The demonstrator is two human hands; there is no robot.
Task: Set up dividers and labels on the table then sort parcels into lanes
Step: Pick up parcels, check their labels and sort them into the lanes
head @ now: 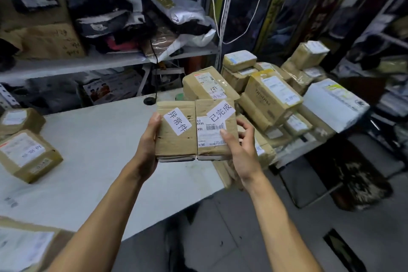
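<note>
Brown cardboard fills the middle of the room: the person holds two flat cardboard pieces side by side, edges touching, above the right end of the white bench. The left cardboard piece carries a white label with handwritten Chinese characters; the right cardboard piece carries a second white label, also handwritten, stuck partly over a printed shipping sticker with a barcode. Both seem to have more layers stacked beneath them.

The left hand grips the left piece along its outer edge, thumb curled over the top near the label, fingers hidden underneath. The right hand holds the right piece at its near right corner, thumb pressed down on the shipping sticker, the other fingers bent loosely at the side edge.

On the left part of the bench lie a few taped parcels, one nearest the camera at the bottom corner. To the right, beyond the held pieces, a heap of parcels is piled up, brown boxes with white labels and one white box at the far side. Behind the bench a metal shelf holds a big carton, dark clothing and plastic bags. White cords hang down by the shelf post.
</note>
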